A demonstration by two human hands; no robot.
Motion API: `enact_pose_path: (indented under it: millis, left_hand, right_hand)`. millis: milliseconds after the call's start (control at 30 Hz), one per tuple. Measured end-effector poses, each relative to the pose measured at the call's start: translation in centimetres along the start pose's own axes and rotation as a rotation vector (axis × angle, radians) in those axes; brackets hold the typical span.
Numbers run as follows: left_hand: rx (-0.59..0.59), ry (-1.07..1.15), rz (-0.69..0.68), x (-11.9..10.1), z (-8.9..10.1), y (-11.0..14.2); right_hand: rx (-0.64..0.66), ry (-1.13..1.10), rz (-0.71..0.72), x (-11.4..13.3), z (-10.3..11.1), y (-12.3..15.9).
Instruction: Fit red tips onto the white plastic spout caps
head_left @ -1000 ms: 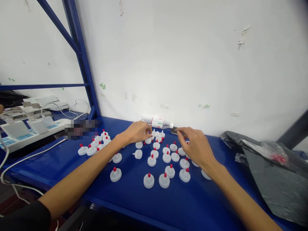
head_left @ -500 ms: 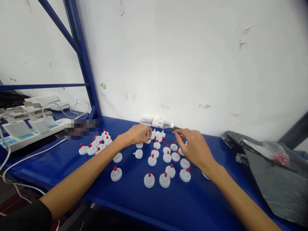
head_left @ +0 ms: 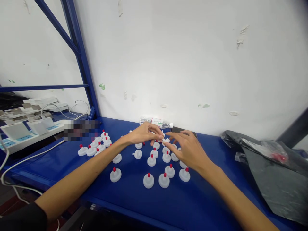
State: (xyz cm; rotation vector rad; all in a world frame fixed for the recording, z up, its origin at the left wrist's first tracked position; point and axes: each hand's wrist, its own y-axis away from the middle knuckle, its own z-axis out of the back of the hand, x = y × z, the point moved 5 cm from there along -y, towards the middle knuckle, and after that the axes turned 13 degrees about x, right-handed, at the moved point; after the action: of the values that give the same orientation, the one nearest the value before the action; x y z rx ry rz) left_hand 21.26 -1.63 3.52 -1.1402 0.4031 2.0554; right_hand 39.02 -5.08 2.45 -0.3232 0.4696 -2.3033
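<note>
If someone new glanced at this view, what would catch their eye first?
Probably the round white plastic caps with red tips, scattered across the glossy blue tabletop. Near the middle, the left hand and right hand are close together, with a white plastic piece between them. The crumpled dark-grey plastic bag at the right edge would likely come next.

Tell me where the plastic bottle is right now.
In the head view, the plastic bottle lies on its side at the back of the blue table, near the foot of the white wall, just beyond the left hand.
</note>
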Motion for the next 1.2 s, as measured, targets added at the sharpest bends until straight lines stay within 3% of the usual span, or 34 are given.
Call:
enact_pose_path:
  millis: [167, 333, 433, 700, 1200]
  left_hand:
    - [0.009, -0.057, 0.059, 0.4, 0.0, 0.0]
    - [-0.107, -0.664, 0.279, 1.6, 2.0, 0.8]
    - [-0.065, -0.873, 0.402, 2.6, 2.6, 1.2]
    - [0.065, -0.957, 0.473, 3.4, 1.9, 1.4]
    - [0.072, -0.939, 0.461, 3.6, 1.1, 1.3]
  right_hand:
    - [-0.014, 0.042, 0.026, 0.1, -0.3, -0.1]
    - [-0.066, 0.053, -0.017, -0.5, 0.5, 0.0]
    - [-0.076, 0.066, -0.035, -0.7, 0.7, 0.0]
    - [-0.050, 0.061, -0.039, -0.5, 0.4, 0.0]
    - [-0.046, 0.058, -0.031, -0.4, 0.3, 0.0]
